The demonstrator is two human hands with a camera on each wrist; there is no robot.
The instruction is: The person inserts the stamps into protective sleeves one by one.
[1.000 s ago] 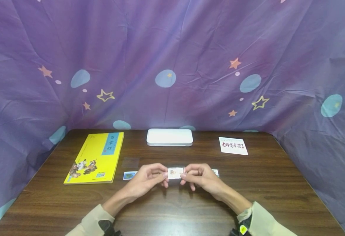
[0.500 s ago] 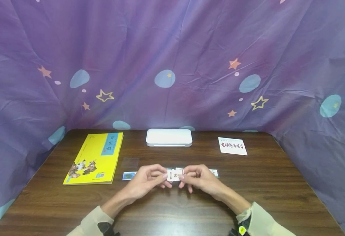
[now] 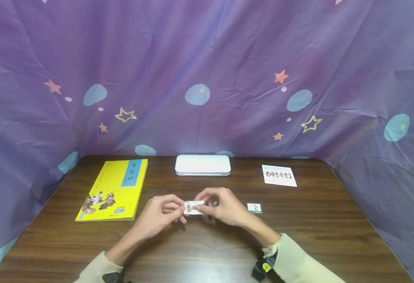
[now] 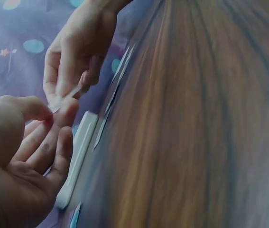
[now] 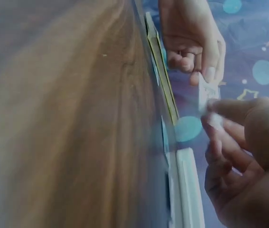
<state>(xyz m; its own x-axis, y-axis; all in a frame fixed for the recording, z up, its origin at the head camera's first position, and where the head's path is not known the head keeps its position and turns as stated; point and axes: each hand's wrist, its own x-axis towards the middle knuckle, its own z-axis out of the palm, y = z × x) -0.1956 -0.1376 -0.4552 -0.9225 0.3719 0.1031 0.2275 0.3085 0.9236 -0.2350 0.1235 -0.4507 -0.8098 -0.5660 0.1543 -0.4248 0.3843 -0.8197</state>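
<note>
Both hands meet over the middle of the table at a small white-bordered postage stamp (image 3: 190,208) with a brownish picture. Its left end is pinched between thumb and fingers of my left hand (image 3: 159,215). My right hand (image 3: 228,207) has its thumb on the stamp's right end, fingers curled behind. A small clear, shiny piece (image 3: 215,203) shows between the right fingers; its kind is unclear. In the right wrist view the stamp (image 5: 203,95) spans the two hands. Another stamp (image 3: 254,207), white with green and blue, lies on the table right of my right hand.
A yellow book (image 3: 113,192) lies at the left, a white flat case (image 3: 202,164) at the back middle. A white card with red writing (image 3: 279,175) is at the back right. Behind my left hand lies a faint clear sleeve (image 3: 156,192). A purple curtain (image 3: 207,125) encloses the table.
Both hands have shifted left with the stamp, the right hand closing in on the left. The blue stamp on the left is now hidden, while the one on the right shows fully.
</note>
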